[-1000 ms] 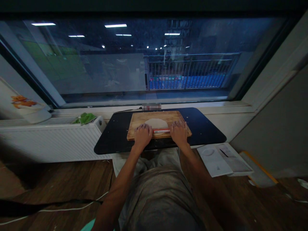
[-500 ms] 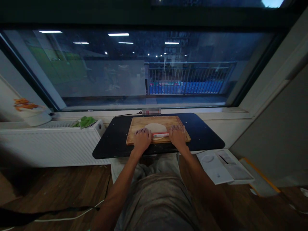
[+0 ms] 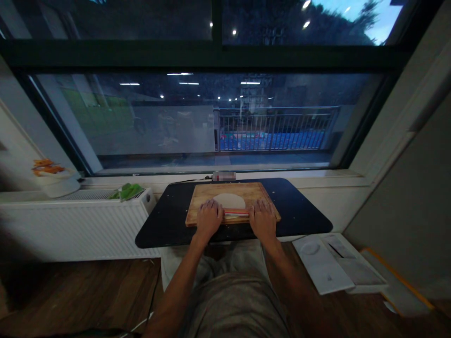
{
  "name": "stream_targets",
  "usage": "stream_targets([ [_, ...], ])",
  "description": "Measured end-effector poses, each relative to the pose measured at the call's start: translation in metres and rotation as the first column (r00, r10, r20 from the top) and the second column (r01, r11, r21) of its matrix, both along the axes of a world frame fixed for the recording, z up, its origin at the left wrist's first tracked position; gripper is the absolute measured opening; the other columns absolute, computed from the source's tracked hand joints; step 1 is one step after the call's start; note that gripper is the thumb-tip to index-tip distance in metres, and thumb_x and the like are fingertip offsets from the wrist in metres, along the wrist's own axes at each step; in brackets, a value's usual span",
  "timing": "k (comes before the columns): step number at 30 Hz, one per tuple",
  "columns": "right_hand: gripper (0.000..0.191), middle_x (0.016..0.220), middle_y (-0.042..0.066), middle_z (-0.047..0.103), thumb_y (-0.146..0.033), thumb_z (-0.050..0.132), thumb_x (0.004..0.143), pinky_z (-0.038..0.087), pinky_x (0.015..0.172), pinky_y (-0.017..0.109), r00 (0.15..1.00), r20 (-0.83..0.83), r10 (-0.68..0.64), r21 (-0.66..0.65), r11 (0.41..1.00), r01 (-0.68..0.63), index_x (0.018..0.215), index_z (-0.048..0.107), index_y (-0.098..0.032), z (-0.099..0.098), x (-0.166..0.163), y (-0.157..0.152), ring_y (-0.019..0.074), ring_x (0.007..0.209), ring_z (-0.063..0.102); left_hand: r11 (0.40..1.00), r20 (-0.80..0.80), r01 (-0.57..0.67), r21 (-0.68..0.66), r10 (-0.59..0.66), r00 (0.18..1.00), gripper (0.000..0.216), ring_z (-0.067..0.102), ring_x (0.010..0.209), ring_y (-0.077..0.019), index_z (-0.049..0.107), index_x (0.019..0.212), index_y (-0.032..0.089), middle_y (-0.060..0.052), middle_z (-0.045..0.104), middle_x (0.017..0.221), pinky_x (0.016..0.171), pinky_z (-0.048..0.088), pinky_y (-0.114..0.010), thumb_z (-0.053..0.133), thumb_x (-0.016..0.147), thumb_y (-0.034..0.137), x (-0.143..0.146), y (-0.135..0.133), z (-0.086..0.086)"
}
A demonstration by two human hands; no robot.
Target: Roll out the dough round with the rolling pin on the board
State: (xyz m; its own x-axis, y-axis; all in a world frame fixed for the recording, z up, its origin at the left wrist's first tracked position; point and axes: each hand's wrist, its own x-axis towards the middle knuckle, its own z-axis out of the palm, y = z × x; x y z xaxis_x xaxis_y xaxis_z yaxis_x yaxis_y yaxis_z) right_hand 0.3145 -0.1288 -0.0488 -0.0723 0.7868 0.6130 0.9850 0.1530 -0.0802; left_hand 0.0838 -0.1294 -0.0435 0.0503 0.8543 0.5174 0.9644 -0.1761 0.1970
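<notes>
A flat round of pale dough (image 3: 229,200) lies on a wooden cutting board (image 3: 201,191). Across its near part runs a rolling pin (image 3: 237,212) with a red-and-white covering. My left hand (image 3: 209,218) is closed over the pin's left end, and my right hand (image 3: 262,220) over its right end. Both hands are above the board, palms down, with the pin's ends hidden under them. Only the middle of the pin shows between the hands.
The board rests on a small black table (image 3: 305,213) dotted with crumbs. On the left, a white radiator (image 3: 81,230) carries green leaves (image 3: 128,191) and a white pot (image 3: 60,184). A white box (image 3: 338,263) lies low on the right. A window rises behind.
The pin has turned, so its white barcode label no longer shows. Both hands remain on its ends. The camera view has tilted up, with everything lower in the picture.
</notes>
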Motion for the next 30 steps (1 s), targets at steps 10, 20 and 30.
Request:
stream_targets([
  [10,0.039,0.130,0.020,0.081,-0.025,0.044,0.114,0.040,0.126,0.053,0.999,0.035,0.035,-0.107,0.994,-0.031,0.122,0.081,-0.014,0.026,-0.007,0.040,0.0328,0.131,0.070,0.999,-0.017,-0.045,0.011,0.045,0.999,0.042,0.076,0.119,-0.0310,0.080,0.110,0.016,-0.017,0.082,0.126,0.112,0.049,-0.048,0.041,0.116,0.030,0.003,-0.003,0.003],
  [20,0.049,0.143,0.021,0.077,-0.028,0.038,0.115,0.036,0.129,0.052,0.999,0.023,0.036,0.015,0.999,-0.036,0.140,0.076,-0.012,-0.001,0.004,0.004,0.0337,0.140,0.066,1.000,-0.019,-0.017,-0.002,0.017,1.000,0.040,0.074,0.122,-0.0314,0.079,0.112,0.017,-0.017,0.081,0.129,0.114,0.048,-0.049,0.041,0.114,0.027,0.002,-0.003,0.004],
  [30,0.048,0.127,0.021,0.082,-0.028,0.035,0.117,0.037,0.128,0.054,0.996,0.072,0.043,-0.131,0.991,-0.033,0.123,0.080,-0.013,0.026,-0.003,0.029,0.0327,0.126,0.071,0.999,-0.033,-0.037,-0.013,0.036,0.999,0.045,0.076,0.113,-0.0303,0.080,0.108,0.017,-0.016,0.083,0.120,0.108,0.051,-0.046,0.038,0.116,0.031,0.002,0.000,0.003],
])
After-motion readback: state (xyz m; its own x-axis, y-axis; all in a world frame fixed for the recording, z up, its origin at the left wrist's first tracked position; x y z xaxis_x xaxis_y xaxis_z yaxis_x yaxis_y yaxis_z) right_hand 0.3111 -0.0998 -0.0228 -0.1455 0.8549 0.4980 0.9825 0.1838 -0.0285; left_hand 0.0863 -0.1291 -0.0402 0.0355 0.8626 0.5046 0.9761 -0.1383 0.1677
